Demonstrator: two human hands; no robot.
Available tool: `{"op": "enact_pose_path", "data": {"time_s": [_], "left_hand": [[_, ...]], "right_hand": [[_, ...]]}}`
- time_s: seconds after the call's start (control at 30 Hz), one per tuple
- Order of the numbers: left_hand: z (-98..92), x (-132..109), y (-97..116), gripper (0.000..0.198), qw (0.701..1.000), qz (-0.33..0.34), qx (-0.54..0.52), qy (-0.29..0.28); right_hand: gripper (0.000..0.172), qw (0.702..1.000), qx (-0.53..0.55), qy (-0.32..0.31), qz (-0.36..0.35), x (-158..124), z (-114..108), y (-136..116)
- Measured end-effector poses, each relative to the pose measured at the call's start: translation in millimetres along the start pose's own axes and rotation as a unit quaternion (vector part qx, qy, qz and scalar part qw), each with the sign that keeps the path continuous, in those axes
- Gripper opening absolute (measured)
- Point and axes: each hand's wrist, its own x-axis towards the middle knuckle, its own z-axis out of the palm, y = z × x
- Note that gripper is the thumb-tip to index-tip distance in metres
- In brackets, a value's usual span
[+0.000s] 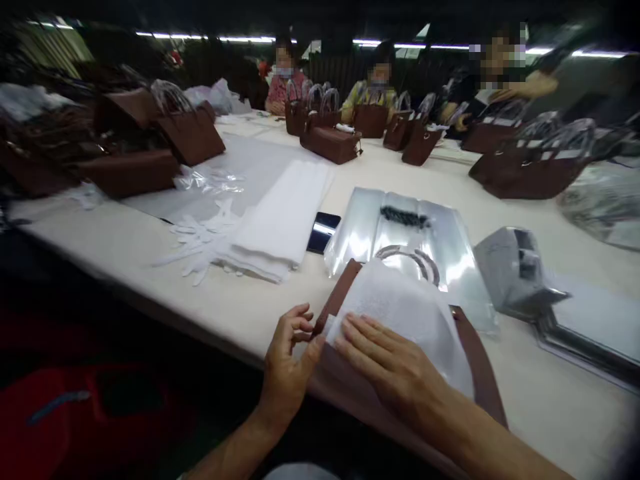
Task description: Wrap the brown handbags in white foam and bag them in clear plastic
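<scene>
A brown handbag [340,293] lies in front of me at the table's near edge, with a white padding sheet [400,307] over its upper side. At the bag's left edge my left hand [287,367] has its fingers curled, thumb and fingertips on either side of the edge. My right hand [385,360] lies flat on the white sheet, fingers stretched out side by side. A brown strip of the bag [477,363] shows to the right of the sheet. Curved bag handles [410,257] lie beyond it, on a stack of clear plastic sheets [360,217].
A phone [324,233], a stack of white foam sheets [280,220] and white gloves [200,240] lie to the left. A plastic-wrapped box [510,270] stands right. Several brown handbags [530,167] line the far side, where people [285,83] sit. A red stool [45,420] is below left.
</scene>
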Motion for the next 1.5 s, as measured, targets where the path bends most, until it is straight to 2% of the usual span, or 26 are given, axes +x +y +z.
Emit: {"op": "enact_pose_path", "data": {"time_s": [0.17, 0.3, 0.47, 0.6, 0.7, 0.8, 0.9, 1.03, 1.13, 1.23, 1.3, 1.33, 1.4, 1.5], "left_hand": [[14.1, -9.5, 4.9, 0.009, 0.996, 0.032, 0.041, 0.068], [25.8, -17.7, 10.9, 0.009, 0.993, 0.012, 0.069, 0.094], [38.8, -22.8, 22.2, 0.013, 0.994, -0.016, 0.077, 0.078], [37.2, -16.8, 28.4, 0.016, 0.994, -0.026, 0.087, 0.067], [33.6, -11.2, 28.9, 0.012, 0.994, 0.002, 0.092, 0.061], [30.0, -6.8, 23.8, 0.005, 0.991, 0.068, 0.092, 0.066], [25.1, -2.1, 15.6, 0.006, 0.985, 0.135, 0.093, 0.044], [19.7, 5.7, 11.2, 0.011, 0.977, 0.184, 0.105, 0.019], [17.9, 11.9, 14.4, 0.018, 0.977, 0.188, 0.093, -0.023], [15.9, 17.2, 18.7, 0.025, 0.977, 0.172, 0.100, -0.073], [14.0, 19.9, 20.7, 0.026, 0.975, 0.171, 0.113, -0.083], [12.9, 21.0, 21.5, 0.026, 0.974, 0.174, 0.120, -0.084], [10.6, 22.8, 22.9, 0.025, 0.971, 0.181, 0.132, -0.087], [7.6, 23.9, 24.1, 0.023, 0.969, 0.178, 0.135, -0.108]], "right_hand": [[0.035, 1.000, 0.000, 0.005, 0.015, 0.0, -1.4, -0.8], [0.035, 1.000, 0.004, 0.020, 0.018, -1.5, -1.1, 0.7], [0.035, 0.996, 0.041, 0.078, 0.011, -6.8, -7.4, 5.0], [0.033, 0.996, 0.036, 0.078, -0.012, -10.0, -11.1, 6.8], [0.035, 0.997, 0.019, 0.070, -0.012, -10.9, -10.9, 6.6], [0.035, 1.000, -0.003, 0.022, -0.023, -9.1, -8.8, 4.9], [0.034, 0.999, -0.022, -0.008, -0.024, -5.6, -6.2, 3.3], [0.035, 1.000, -0.005, 0.007, 0.000, -2.9, -6.2, 5.7], [0.038, 0.996, 0.051, 0.057, 0.049, 0.5, -12.1, 8.3], [0.040, 0.976, 0.104, 0.123, 0.145, 8.8, -21.8, 6.4], [0.041, 0.960, 0.105, 0.155, 0.207, 15.0, -27.1, 2.9], [0.042, 0.958, 0.098, 0.164, 0.215, 17.5, -28.5, 0.9], [0.044, 0.964, 0.081, 0.171, 0.186, 20.0, -28.2, -2.6], [0.045, 0.982, 0.063, 0.147, 0.100, 17.5, -21.1, -5.3]]}}
